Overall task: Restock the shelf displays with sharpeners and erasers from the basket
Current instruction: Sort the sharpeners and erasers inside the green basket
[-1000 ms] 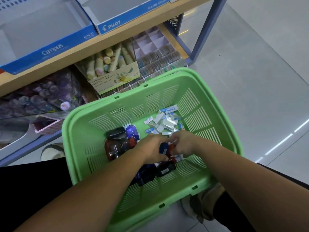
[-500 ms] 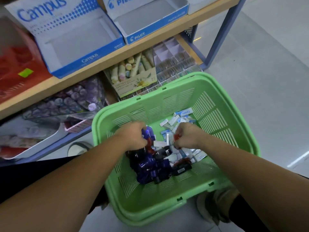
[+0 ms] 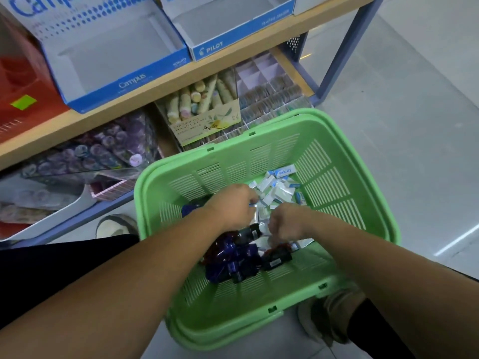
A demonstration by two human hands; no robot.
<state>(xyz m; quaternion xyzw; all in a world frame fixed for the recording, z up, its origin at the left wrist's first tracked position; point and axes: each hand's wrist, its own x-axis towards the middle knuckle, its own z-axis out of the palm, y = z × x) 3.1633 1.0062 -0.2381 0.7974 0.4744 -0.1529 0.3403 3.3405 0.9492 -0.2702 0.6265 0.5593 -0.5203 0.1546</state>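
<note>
A green basket (image 3: 344, 151) stands on the floor in front of the shelf. In its near half lies a pile of dark blue and black sharpeners (image 3: 233, 263); white and blue wrapped erasers (image 3: 280, 187) lie toward its far right. Both hands are down inside it, close together. My left hand (image 3: 233, 206) is curled, knuckles up, at the edge of the erasers, with a sliver of blue at its fingertips. My right hand (image 3: 287, 221) is a closed fist just above the sharpeners, and what it holds is hidden.
On the wooden shelf (image 3: 77, 120) above stand an empty Campus display box (image 3: 116, 55), an empty Pilot box (image 3: 228, 24) and a red box (image 3: 20, 94). Below are a hand cream display (image 3: 204, 110) and a compartment tray (image 3: 269, 84). The grey shelf post (image 3: 344, 47) rises at the right.
My left hand has moved right from the sharpener pile toward the erasers. The right hand has dropped slightly. The view has tilted up, showing more of the shelf.
</note>
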